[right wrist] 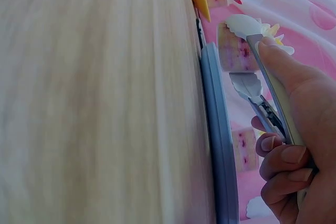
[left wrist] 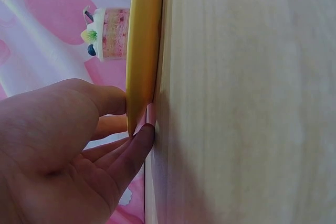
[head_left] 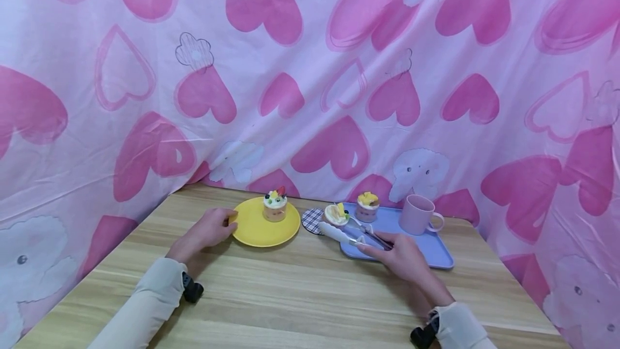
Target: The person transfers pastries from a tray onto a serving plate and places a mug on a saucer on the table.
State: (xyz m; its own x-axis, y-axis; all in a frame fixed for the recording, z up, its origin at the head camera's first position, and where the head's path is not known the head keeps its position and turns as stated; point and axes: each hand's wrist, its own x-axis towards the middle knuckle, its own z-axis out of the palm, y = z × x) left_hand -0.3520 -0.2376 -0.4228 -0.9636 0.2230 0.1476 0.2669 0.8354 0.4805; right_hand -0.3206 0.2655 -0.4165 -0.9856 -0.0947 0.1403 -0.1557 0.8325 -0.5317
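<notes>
At the left rim of a yellow plate (head_left: 256, 235), my left hand (head_left: 212, 229) pinches the edge, thumb above and fingers beneath in the left wrist view. A cake cup (head_left: 275, 210) topped with cream and fruit stands on that plate. My right hand (head_left: 407, 258) grips metal tongs (right wrist: 273, 85) with pale scalloped tips. Their tips lie on either side of a second cake cup (right wrist: 236, 51) with cream and yellow fruit, over the left end of a lilac tray (head_left: 433, 249). Behind it on the tray is a third cake cup (head_left: 367, 208) with yellow topping.
A pink mug (head_left: 416, 214) stands at the tray's back right, handle to the right. Between plate and tray lies a round checked coaster (head_left: 311, 221). The wooden table (head_left: 290, 295) ends at a pink heart-patterned cloth (head_left: 329, 144).
</notes>
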